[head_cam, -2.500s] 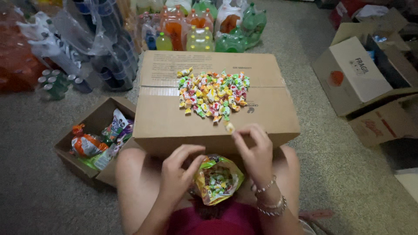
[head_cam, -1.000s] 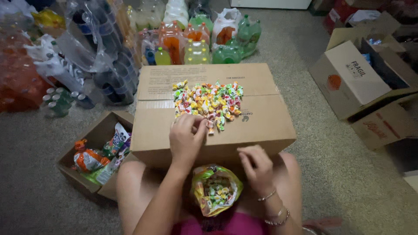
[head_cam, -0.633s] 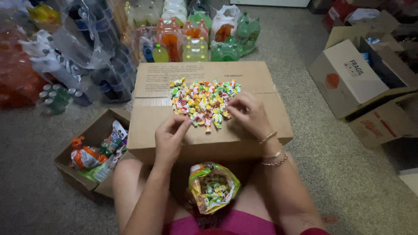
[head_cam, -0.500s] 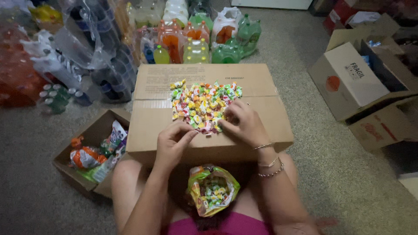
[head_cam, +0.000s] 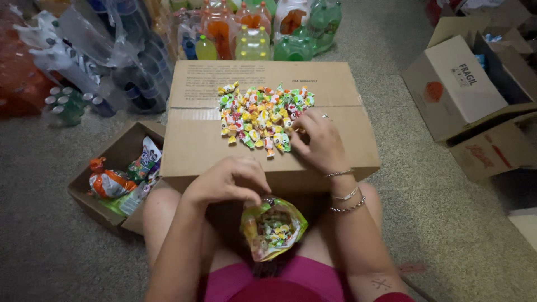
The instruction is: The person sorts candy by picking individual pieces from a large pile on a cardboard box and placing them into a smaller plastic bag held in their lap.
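Observation:
A pile of small, brightly wrapped candies (head_cam: 258, 116) lies on top of a closed cardboard box (head_cam: 197, 146) in front of me. My right hand (head_cam: 320, 142), with bracelets on the wrist, rests at the pile's right edge, its fingertips touching the candies there. An open, colourful candy bag (head_cam: 272, 228) sits in my lap below the box's near edge. My left hand (head_cam: 228, 180) hovers at the bag's mouth with its fingers pinched together and pointing down into it. What they pinch is mostly hidden.
An open carton (head_cam: 106, 157) with snack packets stands at my left knee. Shrink-wrapped packs of drink bottles (head_cam: 251, 33) line the far side of the box. More cardboard boxes (head_cam: 467, 84) stand at the right. Grey carpet (head_cam: 45, 168) covers the floor.
My left hand has pulled back from the candy pile to the bag's mouth. My right hand has stayed at the pile's right edge.

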